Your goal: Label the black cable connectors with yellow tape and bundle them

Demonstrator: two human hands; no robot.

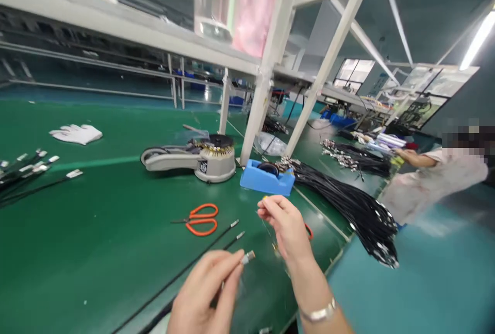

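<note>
My left hand (211, 293) pinches a black cable just behind its silver connector (248, 257), whose metal tip points up and right. To the right and a little higher, my right hand (284, 223) is closed, thumb and forefinger together, with a small yellowish bit at the fingertips that is too small to name. The hands are apart. Two black cables (181, 272) with metal ends lie on the green table beside my left hand. Orange-handled scissors (203, 219) rest beyond it. A blue tape dispenser (266, 179) stands just past my right hand.
A grey round-headed machine (216, 161) sits at the table's middle. At left lie a white glove (77, 134) and several cable ends (34, 166). A large bundle of black cables (340, 195) runs along the right, by white shelf posts (257, 112). Another person (429, 179) works at far right.
</note>
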